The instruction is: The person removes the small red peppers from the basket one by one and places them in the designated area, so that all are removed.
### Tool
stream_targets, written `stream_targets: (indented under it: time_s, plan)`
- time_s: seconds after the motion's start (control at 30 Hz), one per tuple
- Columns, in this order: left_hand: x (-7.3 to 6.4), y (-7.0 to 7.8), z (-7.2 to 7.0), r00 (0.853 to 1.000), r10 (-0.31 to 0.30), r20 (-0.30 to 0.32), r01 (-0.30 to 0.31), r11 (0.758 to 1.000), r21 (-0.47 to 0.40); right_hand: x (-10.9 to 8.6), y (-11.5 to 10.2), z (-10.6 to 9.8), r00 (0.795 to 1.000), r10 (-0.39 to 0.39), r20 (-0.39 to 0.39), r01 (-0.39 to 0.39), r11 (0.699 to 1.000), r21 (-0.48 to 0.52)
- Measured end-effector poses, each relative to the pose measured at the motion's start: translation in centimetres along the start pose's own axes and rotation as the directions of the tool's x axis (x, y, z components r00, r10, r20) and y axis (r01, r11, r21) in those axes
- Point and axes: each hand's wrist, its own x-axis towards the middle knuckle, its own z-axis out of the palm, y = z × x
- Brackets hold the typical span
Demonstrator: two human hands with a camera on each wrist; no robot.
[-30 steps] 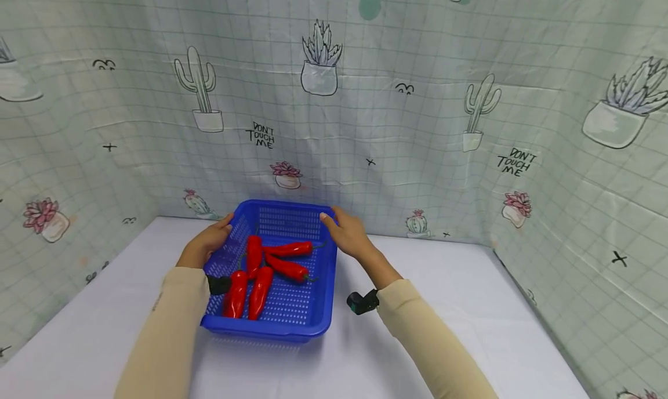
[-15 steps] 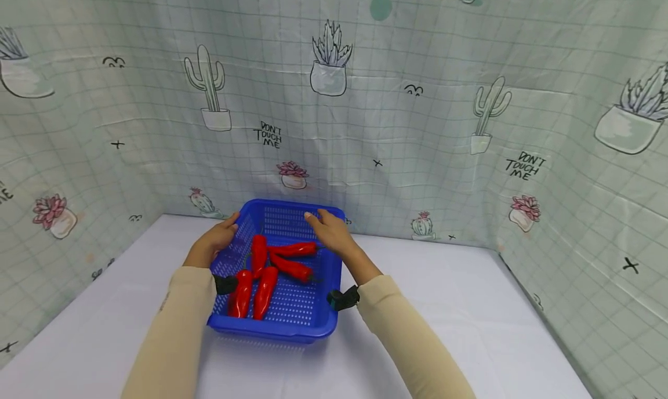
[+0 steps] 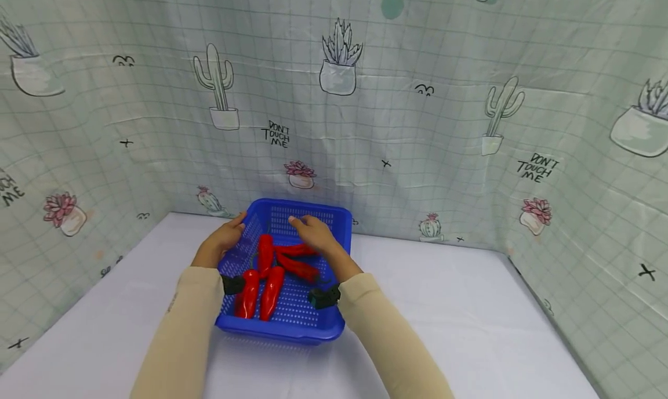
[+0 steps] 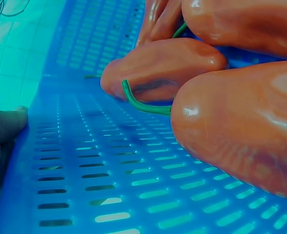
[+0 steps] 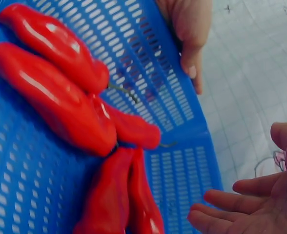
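basket [image 5: 198,122]: five peppers [image 5: 48,97] | left hand [image 5: 190,34]: at rim | right hand [image 5: 265,200]: outstretched

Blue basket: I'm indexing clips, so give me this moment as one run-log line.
blue basket: five red peppers inside | left hand: touches basket's left side | right hand: fingers extended, holding nothing

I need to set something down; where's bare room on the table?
White table is bare between right sleeve and patterned curtain, and between left sleeve and curtain. Crowded: blue basket, holding five red peppers, right hand over it.
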Motion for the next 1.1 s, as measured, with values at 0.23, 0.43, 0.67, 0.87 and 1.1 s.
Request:
stream_targets:
  time_s: [0.23, 0.43, 0.67, 0.87, 1.1]
  plan:
    - [-2.9, 2.6, 1.4, 1.0, -0.003, -0.004, 0.003, 1.0, -0.003, 0.4, -0.1, 1.7, 0.999, 0.039, 0.026, -0.039, 0.999, 0.008]
    - [-6.4, 6.4, 3.0, 0.999, -0.052, -0.014, 0.052, 0.998, 0.023, 0.8, 0.3, 2.1, 0.995, 0.083, 0.047, -0.084, 0.996, 0.01]
    - [-6.8, 6.1, 2.9, 0.998, -0.044, -0.043, 0.045, 0.998, 0.039, 1.7, 0.2, 2.9, 0.995, 0.071, 0.066, -0.065, 0.995, -0.079]
    - [-7.1, 6.0, 3.0, 0.998, -0.058, -0.037, 0.06, 0.997, 0.044, 2.0, 0.3, 3.8, 0.997, 0.025, 0.076, 0.004, 0.936, -0.353]
    - [-6.6, 6.4, 2.9, 0.998, -0.051, -0.031, 0.053, 0.997, 0.049, 1.9, 0.8, 3.2, 0.992, 0.122, 0.029, -0.079, 0.785, -0.614]
